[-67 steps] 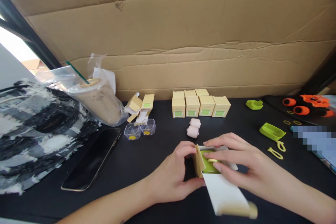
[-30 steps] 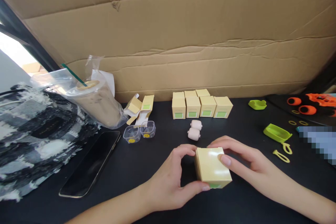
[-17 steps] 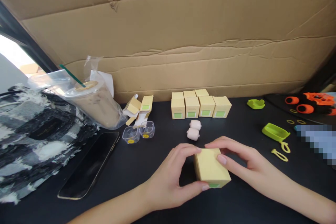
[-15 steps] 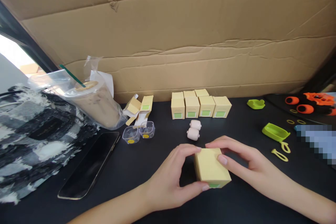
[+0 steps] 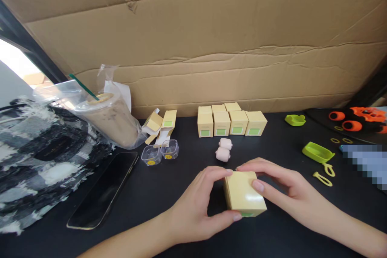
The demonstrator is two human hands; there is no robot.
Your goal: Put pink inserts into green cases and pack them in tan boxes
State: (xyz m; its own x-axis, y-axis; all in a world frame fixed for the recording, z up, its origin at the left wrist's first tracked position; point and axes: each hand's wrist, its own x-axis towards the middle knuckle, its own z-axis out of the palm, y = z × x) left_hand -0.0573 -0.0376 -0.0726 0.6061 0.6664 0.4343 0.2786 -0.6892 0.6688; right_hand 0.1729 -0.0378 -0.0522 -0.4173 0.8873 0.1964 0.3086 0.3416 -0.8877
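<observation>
A small pale-yellow carton [image 5: 244, 192] with a green label on its near face rests on the black table [image 5: 169, 193], its flaps closed. My left hand [image 5: 196, 205] wraps it from the left, thumb under the near corner and fingers on the far top edge. My right hand [image 5: 281, 189] grips it from the right, fingers across the top. Behind it lie two pink rollers [image 5: 223, 150] and a row of closed yellow cartons [image 5: 231, 123].
A phone [image 5: 104, 189] lies at left beside two clear plastic cups [image 5: 160, 154], opened cartons [image 5: 161, 125], a bagged iced drink [image 5: 111, 115] and a furry black-and-white bag [image 5: 39, 157]. Green plastic trays [image 5: 317, 152], yellow clips [image 5: 323, 177] and orange parts [image 5: 356, 119] lie at right. A cardboard wall [image 5: 211, 48] stands behind.
The carton was open with a green piece inside and a long white flap out; it has since been closed. Over the last second both hands hold it almost still.
</observation>
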